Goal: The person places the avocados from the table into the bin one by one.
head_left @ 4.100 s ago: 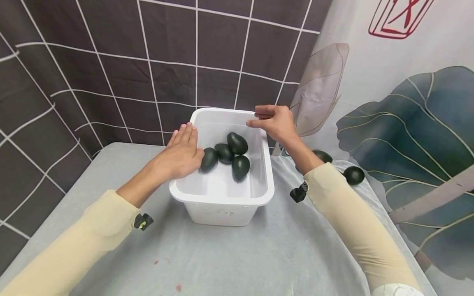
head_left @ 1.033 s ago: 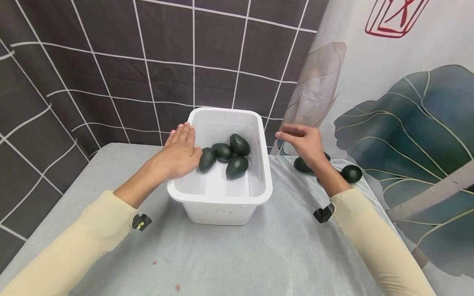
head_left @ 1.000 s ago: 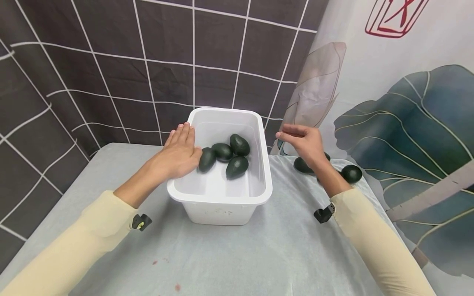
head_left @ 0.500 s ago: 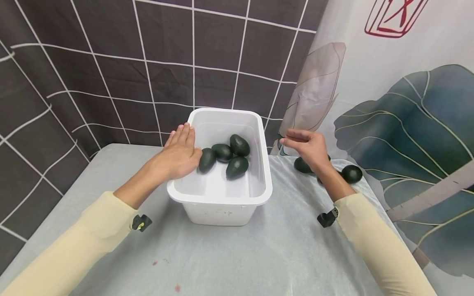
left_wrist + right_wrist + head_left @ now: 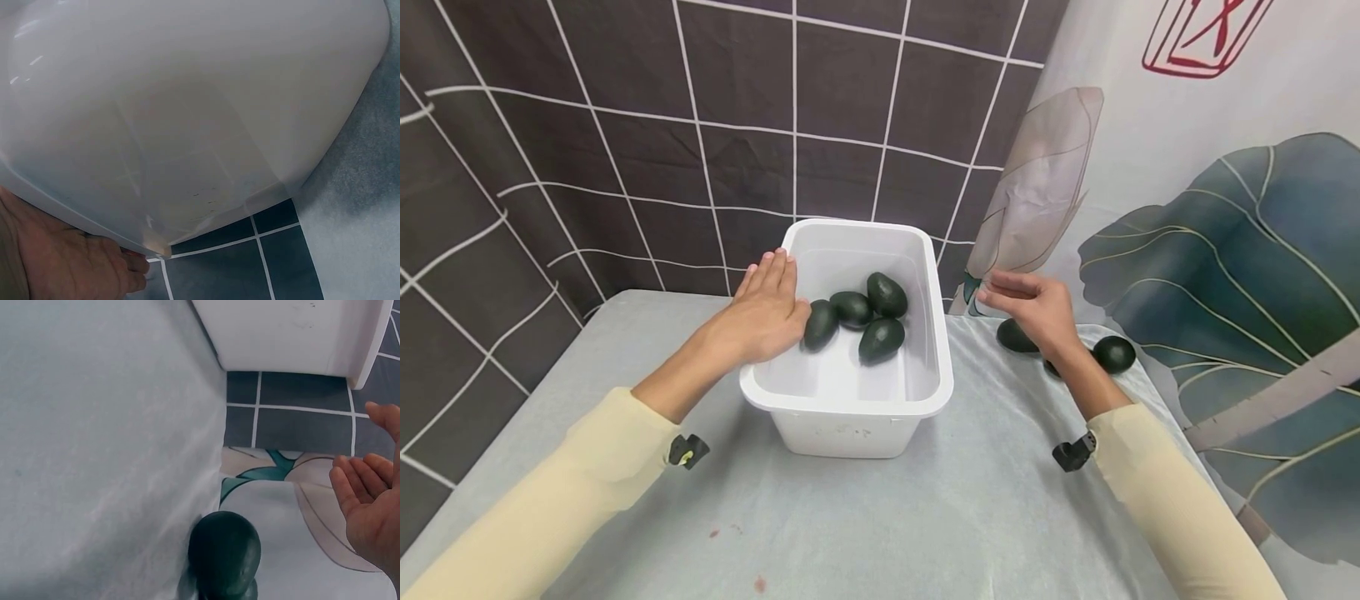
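A white plastic tub point(image 5: 850, 433) stands on the cloth-covered table with several dark green avocados point(image 5: 882, 340) in it. My left hand point(image 5: 760, 317) lies flat along the tub's left rim, fingers straight and together. In the left wrist view that hand point(image 5: 69, 262) is at the edge of the tub's wall point(image 5: 187, 125). To the right of the tub, my right hand point(image 5: 1037, 312) holds nothing; its fingers are extended, thumb apart. It is nearest to the loose avocados point(image 5: 1114, 354), partly hiding them. The right wrist view shows one avocado point(image 5: 225, 553) below and left of the hand point(image 5: 375, 500).
A grey cloth point(image 5: 865, 525) covers the table. Behind it hangs a dark sheet with a white grid point(image 5: 737, 167). On the right is a white curtain with a large blue-green leaf print point(image 5: 1247, 250), close to the table's right edge.
From over the tub's right rim, my right hand has moved right and lower, toward the loose avocados. The front avocado in the tub has turned slightly. My left hand stays on the rim.
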